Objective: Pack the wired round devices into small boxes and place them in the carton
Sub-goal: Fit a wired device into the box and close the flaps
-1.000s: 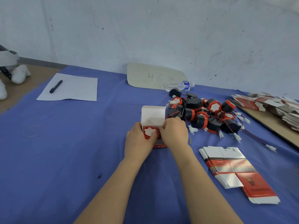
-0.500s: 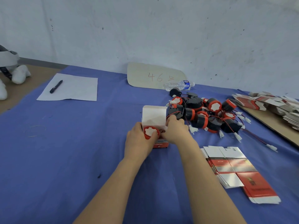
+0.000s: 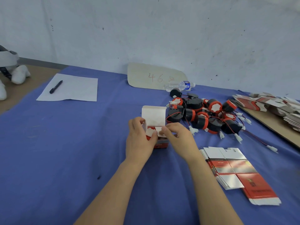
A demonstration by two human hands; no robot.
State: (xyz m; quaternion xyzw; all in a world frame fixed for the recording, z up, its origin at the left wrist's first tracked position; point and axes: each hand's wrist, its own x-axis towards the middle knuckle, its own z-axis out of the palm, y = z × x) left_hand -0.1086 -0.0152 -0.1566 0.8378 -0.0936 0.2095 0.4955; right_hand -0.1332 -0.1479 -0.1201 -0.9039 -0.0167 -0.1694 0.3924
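A small red and white box [image 3: 159, 144] stands on the blue cloth with its white lid flap [image 3: 153, 115] upright. Inside it sits a round device [image 3: 150, 132] with a red rim and white face. My left hand [image 3: 139, 140] grips the box's left side, thumb over the opening. My right hand [image 3: 180, 138] pinches a small side flap over the device. A pile of black and red round devices [image 3: 204, 116] with red wires and white plugs lies just right of the box. No carton is in view.
A stack of flat unfolded boxes [image 3: 235, 169] lies at the near right. More flat boxes [image 3: 272, 104] rest on a brown board at the far right. A water bottle [image 3: 180, 86], a cardboard sign [image 3: 154, 76], and paper [image 3: 69, 88] with a pen [image 3: 56, 86] lie farther back.
My right hand left the box's right side and now folds a side flap inward over the device. My left thumb has come over the opening. The device sits lower in the box.
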